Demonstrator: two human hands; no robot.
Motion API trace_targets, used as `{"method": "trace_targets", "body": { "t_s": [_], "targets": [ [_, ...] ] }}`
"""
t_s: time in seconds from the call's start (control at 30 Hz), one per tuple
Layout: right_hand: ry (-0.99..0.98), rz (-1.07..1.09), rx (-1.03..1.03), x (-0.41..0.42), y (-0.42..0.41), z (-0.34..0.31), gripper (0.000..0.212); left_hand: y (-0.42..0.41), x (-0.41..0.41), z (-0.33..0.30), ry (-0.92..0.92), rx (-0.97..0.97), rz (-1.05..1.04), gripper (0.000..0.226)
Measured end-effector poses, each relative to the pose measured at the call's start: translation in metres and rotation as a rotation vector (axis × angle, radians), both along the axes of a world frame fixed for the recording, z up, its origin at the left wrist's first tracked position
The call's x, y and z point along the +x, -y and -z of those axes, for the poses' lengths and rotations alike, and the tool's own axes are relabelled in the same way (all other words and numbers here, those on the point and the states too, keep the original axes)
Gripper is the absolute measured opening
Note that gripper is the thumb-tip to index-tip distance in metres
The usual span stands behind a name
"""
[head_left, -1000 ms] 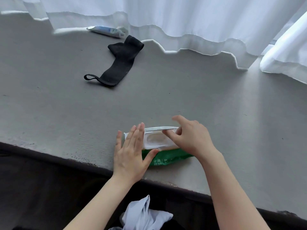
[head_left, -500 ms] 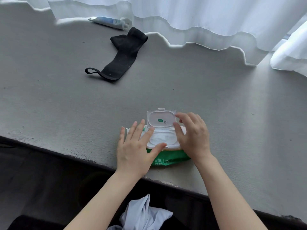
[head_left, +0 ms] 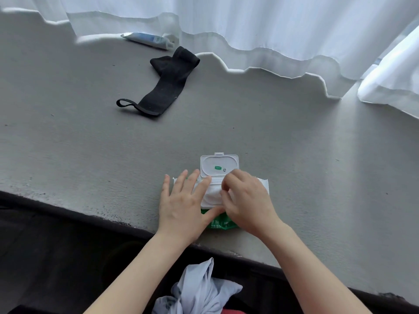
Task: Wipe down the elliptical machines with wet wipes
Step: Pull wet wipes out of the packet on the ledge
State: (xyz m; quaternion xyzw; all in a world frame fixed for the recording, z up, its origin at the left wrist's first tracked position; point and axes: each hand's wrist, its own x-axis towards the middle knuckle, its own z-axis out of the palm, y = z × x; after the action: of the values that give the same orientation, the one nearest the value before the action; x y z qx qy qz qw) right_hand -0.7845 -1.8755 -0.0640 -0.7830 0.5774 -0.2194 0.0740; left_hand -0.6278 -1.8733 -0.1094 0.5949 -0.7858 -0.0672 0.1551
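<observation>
wet-wipe pack (head_left: 223, 223) on bench (head_left: 90, 155) near front edge, lid (head_left: 219, 165) flipped up | left hand (head_left: 183, 205) fingers spread flat, pinning pack | right hand (head_left: 246, 200) fingers curled into opening, apparently pinching top wipe

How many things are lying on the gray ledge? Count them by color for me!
Black: 1, the wrist strap
White and blue: 1, the tube
Green and white: 1, the wet wipes pack, lid open
Total: 3
</observation>
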Motion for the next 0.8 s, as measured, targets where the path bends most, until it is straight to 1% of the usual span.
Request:
{"method": "trace_targets", "body": {
  "t_s": [0.1,0.13,0.17,0.27,0.37,0.43,0.47,0.53,0.6,0.63,0.67,0.7,0.73,0.77,0.8],
  "targets": [
    [0.429,0.145,0.173,-0.003,-0.002,-0.017,0.013,0.000,0.000,-0.003,0.023,0.030,0.009,0.076],
    [0.511,0.180,0.185,-0.006,-0.001,-0.021,0.017,0.000,0.000,-0.005,0.011,0.037,0.008,0.076],
    [0.552,0.201,0.188,-0.009,0.000,-0.024,0.020,-0.001,0.000,-0.006,-0.019,0.041,0.010,0.076],
    [0.592,0.192,0.247,-0.014,0.003,-0.028,0.023,-0.001,0.002,-0.009,-0.201,-0.006,0.049,0.068],
    [0.597,0.190,0.250,-0.012,0.001,-0.029,0.025,0.003,0.000,-0.015,-0.464,-0.083,0.076,0.046],
    [0.608,0.179,0.235,-0.011,0.000,-0.029,0.023,0.006,-0.005,-0.022,-0.620,-0.025,0.068,0.029],
    [0.610,0.166,0.239,-0.011,0.000,-0.030,0.020,0.008,-0.007,-0.023,-0.663,0.028,0.064,0.024],
    [0.593,0.136,0.293,-0.015,-0.002,-0.032,0.015,0.011,-0.007,-0.024,-0.682,0.088,0.070,0.023],
    [0.477,0.071,0.375,-0.021,-0.003,-0.033,0.016,0.012,-0.005,-0.024,-0.670,0.101,0.085,0.032],
    [0.414,0.042,0.384,-0.024,-0.004,-0.033,0.012,0.012,-0.005,-0.024,-0.666,0.115,0.083,0.037],
    [0.411,0.028,0.376,-0.025,-0.004,-0.033,0.006,0.012,-0.005,-0.025,-0.663,0.126,0.078,0.040],
    [0.480,0.036,0.358,-0.026,-0.005,-0.034,0.004,0.012,-0.006,-0.026,-0.657,0.129,0.080,0.039],
    [0.624,0.070,0.331,-0.026,-0.005,-0.039,0.007,0.012,-0.007,-0.026,-0.638,0.120,0.090,0.035],
    [0.793,0.116,0.287,-0.027,-0.004,-0.044,0.007,0.012,-0.008,-0.025,-0.609,0.104,0.113,0.031],
    [0.918,0.163,0.221,-0.029,-0.002,-0.049,0.006,0.012,-0.008,-0.022,-0.576,0.083,0.139,0.030]
  ]
}}
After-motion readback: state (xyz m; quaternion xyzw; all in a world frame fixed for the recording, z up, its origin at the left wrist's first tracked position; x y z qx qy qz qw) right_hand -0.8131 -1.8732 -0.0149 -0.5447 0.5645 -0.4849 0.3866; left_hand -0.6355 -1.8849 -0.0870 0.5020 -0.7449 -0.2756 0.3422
